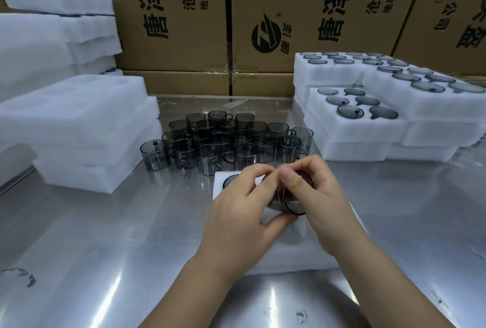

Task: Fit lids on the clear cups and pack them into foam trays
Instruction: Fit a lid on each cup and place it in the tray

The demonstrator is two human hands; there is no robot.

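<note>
Glossy metal table (105,235), matt foam trays (79,122)

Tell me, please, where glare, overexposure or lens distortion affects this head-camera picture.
Head view: bright glare streaks cross the steel table; the wide-angle lens tilts the cardboard boxes outward; the white foam trays at left are nearly blown out, their recesses faint; the held cup looks slightly soft.

Shiny metal worktop (105,235) under left grip (236,212) and right grip (323,196). Brown cardboard boxes (178,25), black print, taped seams, walled up well beyond both. Small clear scrap (301,316) on worktop, nearer than right grip.
</note>
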